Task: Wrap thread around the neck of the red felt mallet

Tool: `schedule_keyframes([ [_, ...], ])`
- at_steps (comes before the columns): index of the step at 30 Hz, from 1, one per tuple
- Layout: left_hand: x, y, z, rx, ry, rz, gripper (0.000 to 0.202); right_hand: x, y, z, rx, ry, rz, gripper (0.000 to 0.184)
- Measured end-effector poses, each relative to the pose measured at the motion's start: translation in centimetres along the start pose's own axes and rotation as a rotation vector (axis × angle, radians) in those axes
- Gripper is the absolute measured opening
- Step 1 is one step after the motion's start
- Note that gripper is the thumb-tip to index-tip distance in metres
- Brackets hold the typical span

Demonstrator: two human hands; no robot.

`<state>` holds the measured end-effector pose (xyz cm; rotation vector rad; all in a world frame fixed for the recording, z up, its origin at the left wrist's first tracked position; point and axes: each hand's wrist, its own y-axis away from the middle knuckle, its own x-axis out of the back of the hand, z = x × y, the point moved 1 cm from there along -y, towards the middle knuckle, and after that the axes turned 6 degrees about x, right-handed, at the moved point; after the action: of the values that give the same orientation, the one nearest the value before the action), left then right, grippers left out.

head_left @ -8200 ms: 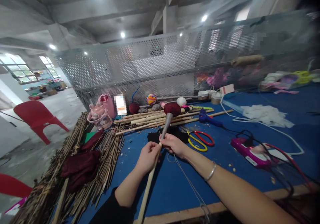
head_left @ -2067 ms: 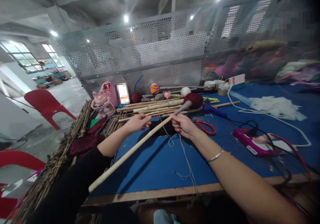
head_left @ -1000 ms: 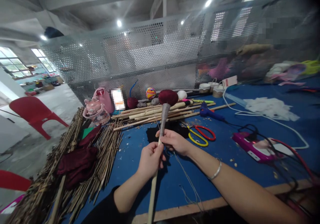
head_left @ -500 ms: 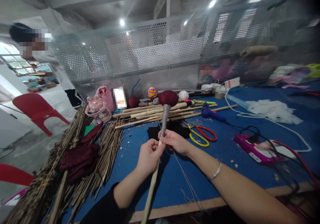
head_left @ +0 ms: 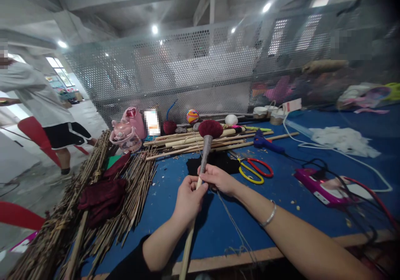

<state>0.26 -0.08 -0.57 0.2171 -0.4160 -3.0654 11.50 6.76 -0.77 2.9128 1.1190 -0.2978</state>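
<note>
A pale wooden stick (head_left: 189, 242) slants up from the table's front edge, topped by a dark red padded head (head_left: 211, 128). Below the head its neck is wound with grey thread (head_left: 206, 150). My left hand (head_left: 190, 196) is closed around the stick under the winding. At the lower end of the winding, my right hand (head_left: 215, 178) pinches the stick and thread, fingertips close to my left thumb. Loose grey thread (head_left: 234, 221) trails from beneath my right hand to the table edge. Beyond my hands lies a black cloth (head_left: 195, 167), partly under scissors (head_left: 254, 171) with red and yellow handles.
Wooden sticks (head_left: 175, 151) lie across the table's middle. Left are bundled twigs (head_left: 137, 201) and dark red cloth (head_left: 103, 198). Right are a blue glue gun (head_left: 268, 144), a purple power strip (head_left: 318, 190) with cords, and white material (head_left: 343, 140). A perforated metal screen (head_left: 175, 71) stands behind.
The person at the left has moved further left and shows more of the body. My hands keep hold of the stick, with only slight shifts; the view has moved a little.
</note>
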Motion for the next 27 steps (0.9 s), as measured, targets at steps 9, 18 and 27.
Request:
schedule_keyframes([
  [9, 0.2, 0.0, 0.4, -0.122, -0.054, -0.104, 0.034, 0.8, 0.2, -0.3, 0.058, -0.044, -0.043, 0.031],
  [18, 0.0, 0.5, 0.2, -0.154, -0.244, -0.123, 0.036, 0.8, 0.7, -1.1, 0.054, -0.045, -0.071, 0.032],
  [27, -0.1, -1.1, 2.0, -0.3, -0.422, 0.098, 0.026, 1.3, 0.4, -1.3, 0.07, -0.039, 0.021, 0.029],
])
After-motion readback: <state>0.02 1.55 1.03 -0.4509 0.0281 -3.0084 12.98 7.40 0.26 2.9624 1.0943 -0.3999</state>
